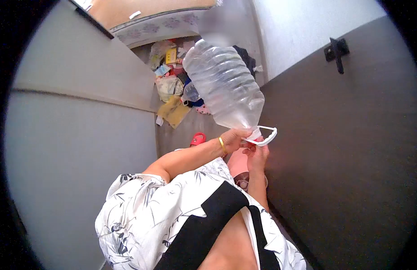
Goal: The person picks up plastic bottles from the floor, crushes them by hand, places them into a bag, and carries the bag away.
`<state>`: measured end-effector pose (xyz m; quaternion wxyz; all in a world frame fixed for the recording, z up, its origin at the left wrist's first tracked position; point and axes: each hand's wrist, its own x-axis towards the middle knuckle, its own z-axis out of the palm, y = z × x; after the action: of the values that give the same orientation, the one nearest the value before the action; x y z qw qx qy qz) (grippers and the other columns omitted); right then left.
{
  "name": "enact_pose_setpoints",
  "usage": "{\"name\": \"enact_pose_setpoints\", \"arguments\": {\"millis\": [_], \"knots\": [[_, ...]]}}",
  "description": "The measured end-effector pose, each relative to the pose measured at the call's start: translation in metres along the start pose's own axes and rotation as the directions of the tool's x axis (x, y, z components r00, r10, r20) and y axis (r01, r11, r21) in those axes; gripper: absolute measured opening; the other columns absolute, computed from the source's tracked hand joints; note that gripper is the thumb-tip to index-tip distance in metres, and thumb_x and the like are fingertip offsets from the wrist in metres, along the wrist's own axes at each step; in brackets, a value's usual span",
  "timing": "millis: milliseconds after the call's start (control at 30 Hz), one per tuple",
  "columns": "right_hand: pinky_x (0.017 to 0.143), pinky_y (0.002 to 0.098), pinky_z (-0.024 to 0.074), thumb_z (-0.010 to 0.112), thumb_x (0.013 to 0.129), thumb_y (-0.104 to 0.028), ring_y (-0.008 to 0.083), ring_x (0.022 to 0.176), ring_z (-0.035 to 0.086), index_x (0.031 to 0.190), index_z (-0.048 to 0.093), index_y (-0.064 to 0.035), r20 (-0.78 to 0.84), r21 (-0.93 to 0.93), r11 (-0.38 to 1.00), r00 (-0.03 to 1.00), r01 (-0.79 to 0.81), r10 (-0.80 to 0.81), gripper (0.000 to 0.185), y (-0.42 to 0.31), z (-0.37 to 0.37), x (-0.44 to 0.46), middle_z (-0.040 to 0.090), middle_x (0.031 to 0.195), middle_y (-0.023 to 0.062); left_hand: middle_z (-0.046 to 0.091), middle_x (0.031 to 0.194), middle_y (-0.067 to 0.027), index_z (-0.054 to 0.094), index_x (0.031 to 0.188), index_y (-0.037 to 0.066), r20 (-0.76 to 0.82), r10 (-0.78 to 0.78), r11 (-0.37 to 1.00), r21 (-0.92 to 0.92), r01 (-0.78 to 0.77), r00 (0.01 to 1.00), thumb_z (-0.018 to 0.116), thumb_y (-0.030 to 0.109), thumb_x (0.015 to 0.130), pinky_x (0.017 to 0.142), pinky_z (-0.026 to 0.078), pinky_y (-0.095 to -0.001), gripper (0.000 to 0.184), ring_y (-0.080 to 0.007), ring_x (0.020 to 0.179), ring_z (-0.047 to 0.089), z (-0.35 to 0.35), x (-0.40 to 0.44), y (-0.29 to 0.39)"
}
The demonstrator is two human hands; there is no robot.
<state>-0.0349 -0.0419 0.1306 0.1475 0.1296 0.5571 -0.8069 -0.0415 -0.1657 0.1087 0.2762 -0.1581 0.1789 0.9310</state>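
Wearing white leaf-print top [143,204] with black trim [204,225], closest to lens. Holding big clear ribbed bottle [226,83] neck towards body, base pointing away, probably to bring red cap [258,139] within reach of both grips. Clamping neck in left grip [233,139], likely to steady the long body. Bunching fingertips of right grip [259,158] narrow at the cap; can't tell if fully closed. Letting white carry handle [272,136] stick out sideways, apparently clear of most fingers. Seeing pink item [238,163] below the grips, red slipper [198,138] on floor [197,123], mixed bags and packets heaped beyond, dark door [343,135] to the right. Can't spot any label on the bottle; can't read yellow box [171,56] in the heap, marks too small
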Motion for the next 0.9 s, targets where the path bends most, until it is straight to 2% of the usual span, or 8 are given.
{"name": "enact_pose_setpoints", "arguments": {"millis": [167, 300, 400, 467, 533, 667, 800, 900], "knots": [[0.049, 0.0248, 0.0479, 0.054, 0.082, -0.028, 0.0160, 0.064, 0.059, 0.098, 0.047, -0.0027, 0.112, 0.059, 0.993, 0.988, 0.103, -0.109, 0.030, 0.032, -0.038, 0.039, 0.058, 0.080, 0.0082, 0.054, 0.103, -0.0099, 0.048, 0.107, 0.004, 0.134, 0.039, 0.999, 0.018, -0.041, 0.990, 0.065, 0.021, 0.068, 0.080, 0.041, -0.0412, 0.045, -0.0244, 0.092, 0.052, -0.045, 0.050, -0.015], [0.061, 0.0267, 0.0481, 0.058, 0.080, -0.024, 0.0166, 0.072, 0.057, 0.102, 0.042, 0.0014, 0.146, -0.382, 0.787, 0.872, 0.485, -0.467, 0.036, 0.031, -0.032, 0.043, 0.056, 0.089, 0.0099, 0.053, 0.106, -0.0103, 0.046, 0.108, 0.003, 0.324, 0.169, 0.985, -0.035, -0.166, 0.931, 0.066, 0.012, 0.066, 0.085, 0.040, -0.0371, 0.047, -0.0233, 0.096, 0.052, -0.032, 0.045, -0.001], [0.072, 0.0282, 0.0449, 0.063, 0.075, -0.018, 0.0154, 0.082, 0.054, 0.104, 0.043, 0.0024, 0.251, -0.229, 0.875, 0.895, 0.426, -0.369, 0.041, 0.005, -0.013, 0.022, 0.054, 0.092, 0.0097, 0.054, 0.103, -0.0079, 0.047, 0.107, 0.004, 0.368, 0.231, 0.970, -0.019, -0.241, 0.901, 0.068, 0.006, 0.064, 0.085, 0.040, -0.0319, 0.048, -0.0199, 0.097, 0.051, -0.014, 0.023, 0.012], [0.073, 0.0299, 0.0448, 0.065, 0.074, -0.021, 0.0176, 0.085, 0.054, 0.106, 0.041, 0.0031, 0.190, -0.400, 0.826, 0.918, 0.397, -0.350, 0.047, 0.002, -0.008, 0.018, 0.053, 0.096, 0.0120, 0.055, 0.097, -0.0051, 0.050, 0.103, 0.005, 0.418, 0.252, 0.952, 0.054, -0.300, 0.873, 0.069, 0.008, 0.064, 0.084, 0.039, -0.0323, 0.043, -0.0183, 0.095, 0.051, 0.000, 0.009, 0.022], [0.068, 0.0280, 0.0476, 0.063, 0.076, -0.025, 0.0168, 0.077, 0.057, 0.102, 0.041, 0.0021, 0.251, -0.268, 0.721, 0.769, 0.639, -0.588, 0.044, 0.014, -0.009, 0.028, 0.055, 0.091, 0.0119, 0.055, 0.101, -0.0065, 0.049, 0.107, 0.004, 0.424, 0.215, 0.962, 0.063, -0.265, 0.880, 0.068, 0.007, 0.064, 0.086, 0.038, -0.0314, 0.046, -0.0182, 0.096, 0.051, -0.010, 0.015, 0.023], [0.070, 0.0331, 0.0437, 0.063, 0.076, -0.026, 0.0204, 0.085, 0.054, 0.101, 0.046, 0.0013, 0.412, -0.593, 0.338, 0.635, 0.731, -0.653, 0.041, 0.000, -0.012, 0.024, 0.053, 0.095, 0.0120, 0.055, 0.103, -0.0086, 0.049, 0.105, 0.003, 0.433, 0.252, 0.955, 0.031, -0.294, 0.865, 0.068, 0.006, 0.063, 0.086, 0.040, -0.0319, 0.046, -0.0189, 0.097, 0.051, -0.004, 0.015, 0.022], [0.075, 0.0356, 0.0407, 0.065, 0.074, -0.025, 0.0250, 0.094, 0.050, 0.100, 0.047, 0.0015, 0.487, -0.679, 0.140, 0.584, 0.721, -0.650, 0.042, -0.024, 0.004, 0.010, 0.051, 0.096, 0.0150, 0.054, 0.107, -0.0086, 0.048, 0.108, 0.003, 0.482, 0.257, 0.949, 0.039, -0.313, 0.838, 0.068, 0.006, 0.064, 0.089, 0.037, -0.0318, 0.048, -0.0190, 0.101, 0.049, -0.003, 0.022, 0.021], [0.078, 0.0349, 0.0405, 0.066, 0.072, -0.023, 0.0245, 0.097, 0.048, 0.103, 0.045, 0.0015, 0.463, -0.655, 0.136, 0.537, 0.744, -0.706, 0.045, -0.016, 0.002, 0.015, 0.050, 0.099, 0.0146, 0.052, 0.110, -0.0081, 0.046, 0.112, 0.003, 0.561, 0.261, 0.933, 0.063, -0.355, 0.786, 0.068, 0.007, 0.065, 0.092, 0.033, -0.0317, 0.052, -0.0185, 0.104, 0.047, 0.000, 0.019, 0.027]]}}
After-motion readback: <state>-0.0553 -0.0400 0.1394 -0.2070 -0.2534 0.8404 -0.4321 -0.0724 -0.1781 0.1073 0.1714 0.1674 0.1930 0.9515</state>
